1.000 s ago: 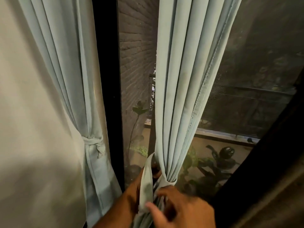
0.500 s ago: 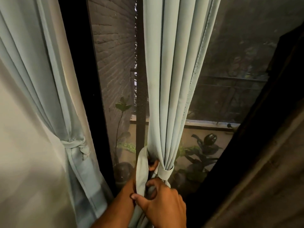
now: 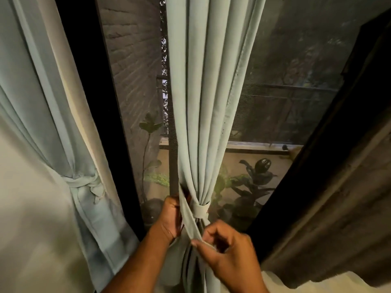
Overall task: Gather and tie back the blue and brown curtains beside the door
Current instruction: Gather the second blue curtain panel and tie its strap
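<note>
A pale blue curtain [image 3: 209, 98] hangs gathered at the centre, a tie band [image 3: 201, 210] wrapped round its folds. The left hand [image 3: 170, 216] grips the bundle beside the band; the right hand [image 3: 229, 254] pinches the band's loose end. At left, another blue curtain [image 3: 53, 115] is knotted.

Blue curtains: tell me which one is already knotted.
The left blue curtain, against the wall: its tie is knotted. The middle curtain has its band still in both hands.
</note>
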